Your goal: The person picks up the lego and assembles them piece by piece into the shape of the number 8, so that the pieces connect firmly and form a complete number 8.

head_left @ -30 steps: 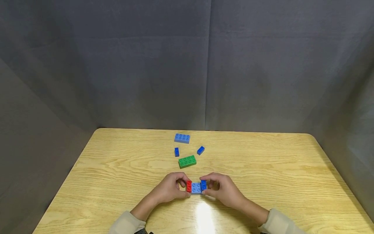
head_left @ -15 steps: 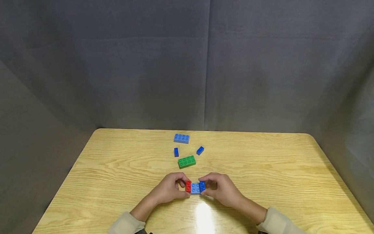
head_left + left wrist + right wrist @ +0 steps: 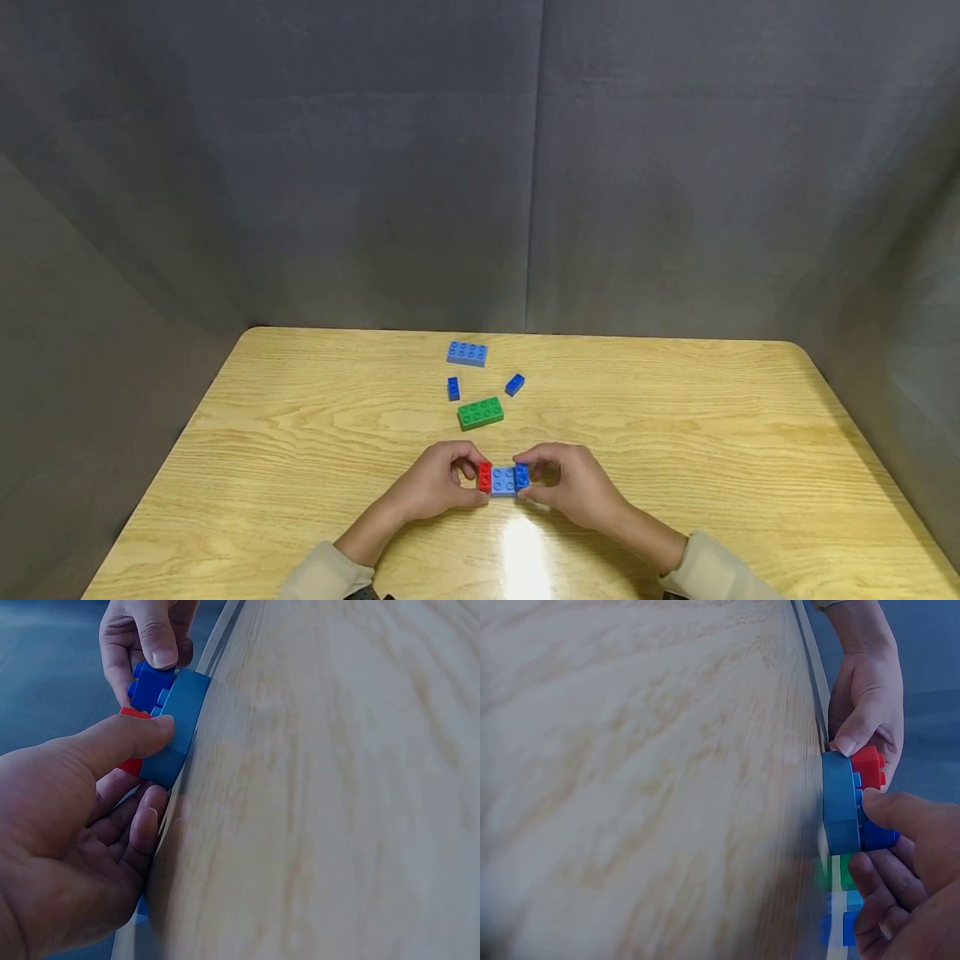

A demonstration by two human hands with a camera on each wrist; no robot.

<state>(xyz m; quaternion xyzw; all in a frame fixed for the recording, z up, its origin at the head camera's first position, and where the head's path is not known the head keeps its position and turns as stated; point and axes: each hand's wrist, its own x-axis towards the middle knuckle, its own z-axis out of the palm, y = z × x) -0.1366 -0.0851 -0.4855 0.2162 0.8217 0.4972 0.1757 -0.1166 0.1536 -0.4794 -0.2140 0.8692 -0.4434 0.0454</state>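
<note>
A light blue building brick (image 3: 503, 482) lies near the front of the table, studs up. On its left end sits a small red brick (image 3: 485, 477). My left hand (image 3: 441, 481) grips that end, the thumb against the light blue brick's side beside the red one. At the other end, my right hand (image 3: 577, 487) pinches a small dark blue brick (image 3: 522, 476) between thumb and fingers. That dark blue brick (image 3: 148, 688) looks slightly tilted over the light blue studs in the left wrist view. Whether it is pressed fully down I cannot tell.
Beyond the hands lies a green brick (image 3: 481, 413). Two small dark blue bricks, one on the left (image 3: 453, 389) and one on the right (image 3: 515, 384), lie behind it. Another light blue brick (image 3: 467, 354) is near the table's back edge. Dark grey cloth (image 3: 405, 183) hangs around.
The dark blue brick in my right hand has shifted very slightly left over the light blue brick's end. My left hand and the loose bricks look unchanged.
</note>
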